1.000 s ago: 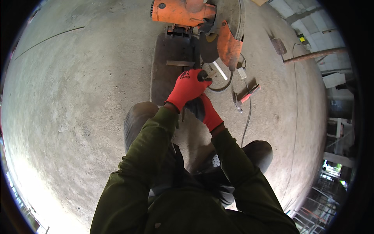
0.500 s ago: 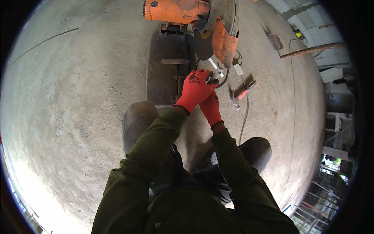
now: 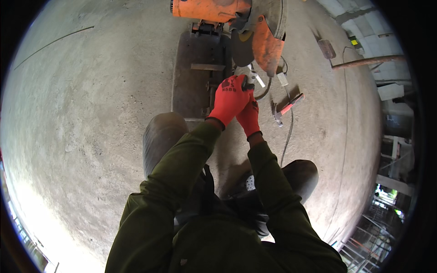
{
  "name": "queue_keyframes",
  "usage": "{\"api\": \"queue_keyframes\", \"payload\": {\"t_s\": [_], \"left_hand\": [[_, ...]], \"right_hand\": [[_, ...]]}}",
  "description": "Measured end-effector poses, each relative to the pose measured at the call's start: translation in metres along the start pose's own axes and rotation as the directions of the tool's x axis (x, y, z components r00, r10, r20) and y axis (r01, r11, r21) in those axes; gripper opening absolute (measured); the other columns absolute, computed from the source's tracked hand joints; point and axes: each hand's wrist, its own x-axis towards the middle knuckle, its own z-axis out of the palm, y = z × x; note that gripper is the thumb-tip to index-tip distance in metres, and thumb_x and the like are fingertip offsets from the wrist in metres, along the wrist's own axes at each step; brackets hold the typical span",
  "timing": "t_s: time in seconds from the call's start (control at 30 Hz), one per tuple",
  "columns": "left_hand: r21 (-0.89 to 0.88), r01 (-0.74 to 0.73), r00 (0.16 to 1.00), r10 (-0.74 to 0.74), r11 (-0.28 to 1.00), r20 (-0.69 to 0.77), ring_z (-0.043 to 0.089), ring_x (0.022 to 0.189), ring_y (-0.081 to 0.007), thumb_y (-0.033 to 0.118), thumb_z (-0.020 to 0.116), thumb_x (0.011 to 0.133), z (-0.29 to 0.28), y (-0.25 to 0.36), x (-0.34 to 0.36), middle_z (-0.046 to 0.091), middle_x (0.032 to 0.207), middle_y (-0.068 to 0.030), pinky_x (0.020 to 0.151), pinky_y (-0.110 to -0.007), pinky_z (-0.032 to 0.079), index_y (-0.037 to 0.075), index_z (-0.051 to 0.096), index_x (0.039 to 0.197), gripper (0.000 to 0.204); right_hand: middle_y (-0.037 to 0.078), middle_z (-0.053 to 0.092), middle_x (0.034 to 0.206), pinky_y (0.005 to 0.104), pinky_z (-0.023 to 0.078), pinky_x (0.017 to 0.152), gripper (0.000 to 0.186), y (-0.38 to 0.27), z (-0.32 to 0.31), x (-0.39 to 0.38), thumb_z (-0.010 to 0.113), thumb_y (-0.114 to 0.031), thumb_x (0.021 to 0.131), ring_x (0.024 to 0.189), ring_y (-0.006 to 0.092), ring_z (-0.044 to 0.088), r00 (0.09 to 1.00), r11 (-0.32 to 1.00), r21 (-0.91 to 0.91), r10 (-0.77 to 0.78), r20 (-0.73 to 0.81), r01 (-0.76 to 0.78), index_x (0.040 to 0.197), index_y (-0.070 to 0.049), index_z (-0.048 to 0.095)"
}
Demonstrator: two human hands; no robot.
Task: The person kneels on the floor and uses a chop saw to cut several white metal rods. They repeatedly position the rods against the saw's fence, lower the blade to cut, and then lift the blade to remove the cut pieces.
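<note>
My left hand, in a red glove with dark fingertips, is closed just over the near right edge of the saw's dark metal base. Against it, partly hidden behind it, my right hand in a matching glove also has its fingers curled in. The two hands touch; whatever lies between the fingers is hidden. Straight ahead stands an orange cut-off saw with a dark round disc and an orange guard. Just beyond my fingers lies a pale metal piece.
A hammer with a red handle lies on the concrete floor to the right, beside a dark cable. Farther right are a trowel-like flat tool, a long wooden handle and pale blocks. A thin rod lies far left.
My view has shifted slightly, so the saw and hammer sit a little higher and farther right. My hands stay together, and the fingers have drawn closer in.
</note>
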Motion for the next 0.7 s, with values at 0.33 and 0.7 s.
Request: {"api": "queue_keyframes", "payload": {"t_s": [0.33,0.7], "left_hand": [[-0.008,0.038,0.999,-0.038,0.999,0.019,0.064,0.115,-0.0378,0.027,0.075,0.084,-0.004,0.005,0.001,0.070,0.119,-0.0210,0.099,-0.045,0.051,0.001,0.065,0.130,0.054],[-0.001,0.027,1.000,-0.027,1.000,0.006,0.065,0.113,-0.0386,0.026,0.074,0.085,-0.002,0.006,-0.001,0.071,0.114,-0.0217,0.098,-0.046,0.051,0.001,0.066,0.128,0.051]], "right_hand": [[0.022,0.072,0.107,0.0521,0.054,0.082,0.045,-0.005,-0.006,0.003,0.073,-0.026,0.089,0.102,0.0440,0.068,1.000,1.000,-0.001,0.001,0.019,-0.001,0.122,-0.005,0.049],[0.022,0.071,0.108,0.0520,0.053,0.084,0.043,0.002,-0.005,0.003,0.071,-0.025,0.090,0.103,0.0442,0.067,0.999,0.998,0.025,-0.049,0.021,0.049,0.123,-0.004,0.051]]}}
